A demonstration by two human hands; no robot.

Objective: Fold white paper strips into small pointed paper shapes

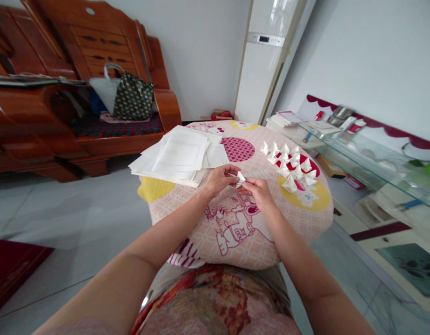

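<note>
Above the middle of the round table, a small white folded paper piece (240, 178) is held between my two hands. My left hand (220, 180) grips its left side with bent fingers. From the right, my right hand (258, 190) pinches its lower edge between thumb and fingers. To the right on the tablecloth stand several white pointed folded paper pieces (289, 184), grouped in rough rows. A stack of white paper sheets (180, 151), loosely spread at the top, lies beyond my left hand.
A printed pink tablecloth (208, 232) covers the table in front of my lap. Close on the right is a glass-topped cabinet (382, 163) with cups and papers. A wooden bench (106, 51) with a patterned bag (134, 97) stands at the left, a tall white appliance (262, 65) behind.
</note>
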